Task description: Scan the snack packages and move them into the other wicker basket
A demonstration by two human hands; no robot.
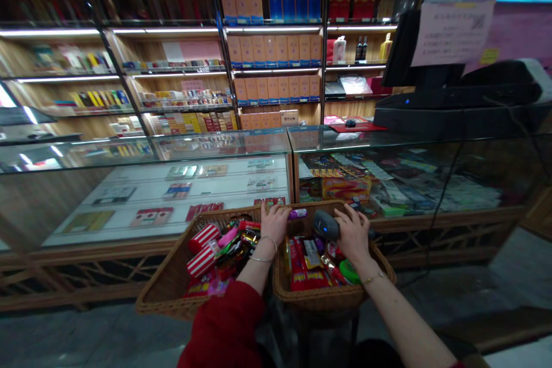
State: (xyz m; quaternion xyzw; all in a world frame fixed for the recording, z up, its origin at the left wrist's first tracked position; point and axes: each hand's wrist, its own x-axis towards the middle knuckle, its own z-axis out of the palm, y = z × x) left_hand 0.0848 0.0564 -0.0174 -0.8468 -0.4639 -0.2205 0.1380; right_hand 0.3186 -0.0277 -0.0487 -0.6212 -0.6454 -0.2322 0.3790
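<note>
My right hand [354,236] is wrapped around a dark handheld barcode scanner [325,225], which has a small blue light and points left over the right wicker basket [321,301]. From my left hand [275,222], at the inner edges of the two baskets, a small purple tube-shaped package [298,214] sticks out toward the scanner, pinched at its left end. The right basket holds red snack packets [304,267] and a round green item [349,271]. In the left wicker basket [159,284] lie red-and-white striped containers [202,259] and assorted wrapped goods.
Behind the baskets stands a glass display counter [224,146] with packs inside. A monitor [403,49] on a dark cash drawer [457,123] sits at right, with a cable [446,201] hanging down. Lit shelves with orange boxes [276,50] line the back wall.
</note>
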